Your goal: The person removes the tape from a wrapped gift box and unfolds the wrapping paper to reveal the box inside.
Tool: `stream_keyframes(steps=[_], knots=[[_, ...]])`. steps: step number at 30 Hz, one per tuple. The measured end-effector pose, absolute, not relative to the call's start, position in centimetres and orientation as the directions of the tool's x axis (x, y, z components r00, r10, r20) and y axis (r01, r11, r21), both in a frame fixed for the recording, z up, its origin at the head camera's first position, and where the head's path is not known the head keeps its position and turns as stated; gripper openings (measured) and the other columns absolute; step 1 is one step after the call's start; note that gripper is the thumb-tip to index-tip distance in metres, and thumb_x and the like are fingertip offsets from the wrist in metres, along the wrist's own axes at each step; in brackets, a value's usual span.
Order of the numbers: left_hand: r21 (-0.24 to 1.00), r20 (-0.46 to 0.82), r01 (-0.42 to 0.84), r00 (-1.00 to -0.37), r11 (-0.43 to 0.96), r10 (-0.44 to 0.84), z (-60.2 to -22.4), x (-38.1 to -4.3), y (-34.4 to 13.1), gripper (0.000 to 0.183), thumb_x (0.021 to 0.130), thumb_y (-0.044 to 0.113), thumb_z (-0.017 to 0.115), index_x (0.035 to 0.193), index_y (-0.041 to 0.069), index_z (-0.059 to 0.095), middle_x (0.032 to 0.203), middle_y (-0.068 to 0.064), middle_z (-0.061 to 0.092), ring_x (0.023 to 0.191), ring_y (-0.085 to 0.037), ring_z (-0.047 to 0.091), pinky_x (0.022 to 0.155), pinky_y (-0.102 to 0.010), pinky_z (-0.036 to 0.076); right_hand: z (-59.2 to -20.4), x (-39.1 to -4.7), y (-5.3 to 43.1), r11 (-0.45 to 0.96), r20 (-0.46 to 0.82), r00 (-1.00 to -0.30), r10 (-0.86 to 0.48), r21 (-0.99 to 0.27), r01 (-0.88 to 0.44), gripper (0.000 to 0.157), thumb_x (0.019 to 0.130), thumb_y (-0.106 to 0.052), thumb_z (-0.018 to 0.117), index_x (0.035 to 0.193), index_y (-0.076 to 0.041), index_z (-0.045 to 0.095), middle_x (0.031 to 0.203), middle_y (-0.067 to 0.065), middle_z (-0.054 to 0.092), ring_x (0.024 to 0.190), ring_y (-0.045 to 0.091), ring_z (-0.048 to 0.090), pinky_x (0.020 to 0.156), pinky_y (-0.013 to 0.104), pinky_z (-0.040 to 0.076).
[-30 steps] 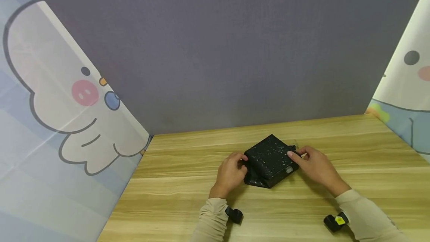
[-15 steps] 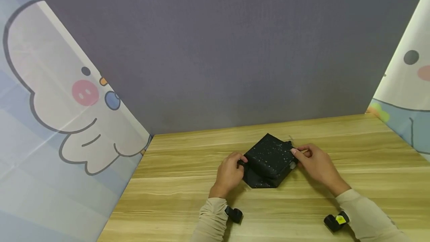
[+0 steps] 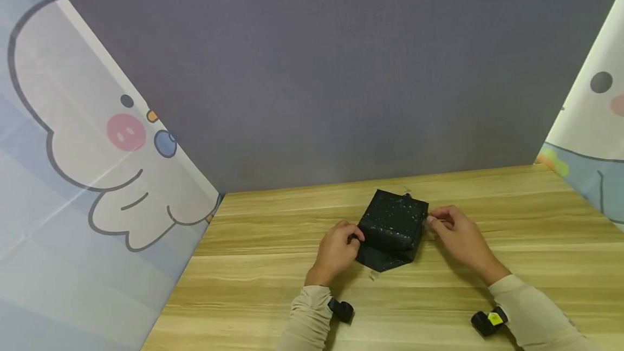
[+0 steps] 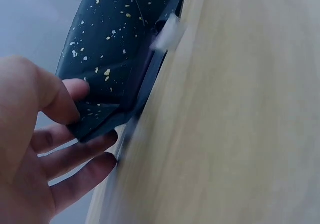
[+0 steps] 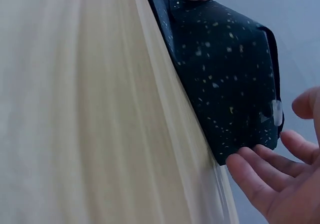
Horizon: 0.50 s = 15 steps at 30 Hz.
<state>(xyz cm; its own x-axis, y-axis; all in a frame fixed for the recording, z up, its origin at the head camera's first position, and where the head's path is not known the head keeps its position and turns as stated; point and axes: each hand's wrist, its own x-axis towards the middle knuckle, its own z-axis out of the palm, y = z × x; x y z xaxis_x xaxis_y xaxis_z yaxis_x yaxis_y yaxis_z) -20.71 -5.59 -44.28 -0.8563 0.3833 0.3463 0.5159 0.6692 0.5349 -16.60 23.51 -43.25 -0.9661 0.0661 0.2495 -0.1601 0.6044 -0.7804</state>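
Note:
A package wrapped in black paper with white and gold specks [image 3: 394,221] lies on the wooden table, its near end folded to a point. My left hand [image 3: 335,251] pinches its left corner; the left wrist view shows thumb and fingers on either side of a folded flap [image 4: 97,119]. At the right side is my right hand [image 3: 460,237]. In the right wrist view its fingertips meet the lower edge of the package [image 5: 225,78], while the thumb stands apart. Clear tape [image 4: 169,32] sticks out from the folded end, and another tape piece [image 5: 277,113] lies on the far edge.
A wooden tabletop [image 3: 253,275] runs back to a grey wall panel [image 3: 312,80]. Cartoon-printed sheets [image 3: 73,123] stand at the left and right. Black camera mounts [image 3: 343,311] are strapped to both wrists.
The package has turned counterclockwise on the table, its far corner moving left and its near end swinging right. The right hand's thumb has come off the top of the paper; the left hand stays put.

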Motion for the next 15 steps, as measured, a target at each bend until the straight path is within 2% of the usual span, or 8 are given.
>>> stream_keyframes(steps=[2, 5, 8, 10, 15], knots=[[0.533, 0.334, 0.525, -0.851, 0.663, 0.406, -44.25, -20.67, -5.58, 0.020, 0.088, 0.005, 0.063, 0.087, 0.023, 0.073, 0.091, 0.010, 0.060, 0.072, -0.007, 0.052, 0.063, -0.024, 0.044, -43.29, -16.58, 23.33, 0.611, 0.259, -0.964, 0.057, -0.773, -0.172, 0.036, 0.104, -0.029, 0.055, 0.122, 0.002, 0.061, 0.119, 0.022, 0.066, 0.109, 0.038, 0.065, 0.083, 0.025, 0.050], [0.543, 0.318, 0.535, -0.844, 0.647, 0.432, -44.18, -20.60, -5.53, 0.020, 0.089, 0.007, 0.063, 0.090, 0.023, 0.073, 0.089, 0.009, 0.059, 0.070, -0.006, 0.049, 0.062, -0.024, 0.043, -43.24, -16.51, 23.05, 0.613, 0.261, -0.965, 0.029, -0.767, -0.189, 0.038, 0.104, -0.028, 0.055, 0.126, 0.003, 0.060, 0.121, 0.023, 0.065, 0.108, 0.037, 0.065, 0.086, 0.033, 0.052], [0.555, 0.306, 0.542, -0.838, 0.631, 0.451, -44.14, -20.52, -5.51, 0.020, 0.089, 0.007, 0.063, 0.093, 0.022, 0.074, 0.088, 0.008, 0.058, 0.067, -0.006, 0.047, 0.061, -0.023, 0.042, -43.22, -16.47, 22.83, 0.597, 0.253, -0.968, -0.007, -0.775, -0.207, 0.046, 0.104, -0.028, 0.056, 0.134, 0.007, 0.053, 0.126, 0.028, 0.061, 0.111, 0.041, 0.063, 0.090, 0.048, 0.052], [0.559, 0.298, 0.546, -0.834, 0.624, 0.464, -44.11, -20.46, -5.49, 0.020, 0.089, 0.007, 0.063, 0.095, 0.022, 0.074, 0.086, 0.009, 0.056, 0.066, -0.006, 0.045, 0.060, -0.023, 0.041, -43.23, -16.49, 22.73, 0.583, 0.243, -0.969, -0.033, -0.783, -0.216, 0.052, 0.104, -0.028, 0.056, 0.138, 0.010, 0.048, 0.131, 0.032, 0.056, 0.117, 0.045, 0.059, 0.094, 0.055, 0.048], [0.549, 0.293, 0.567, -0.819, 0.614, 0.494, -44.12, -20.42, -5.49, 0.020, 0.091, 0.008, 0.063, 0.098, 0.023, 0.075, 0.084, 0.011, 0.053, 0.067, -0.004, 0.046, 0.060, -0.021, 0.041, -43.21, -16.49, 22.66, 0.575, 0.202, -0.975, -0.088, -0.789, -0.215, 0.067, 0.103, -0.033, 0.058, 0.148, 0.010, 0.035, 0.142, 0.036, 0.044, 0.126, 0.051, 0.050, 0.097, 0.057, 0.046]])
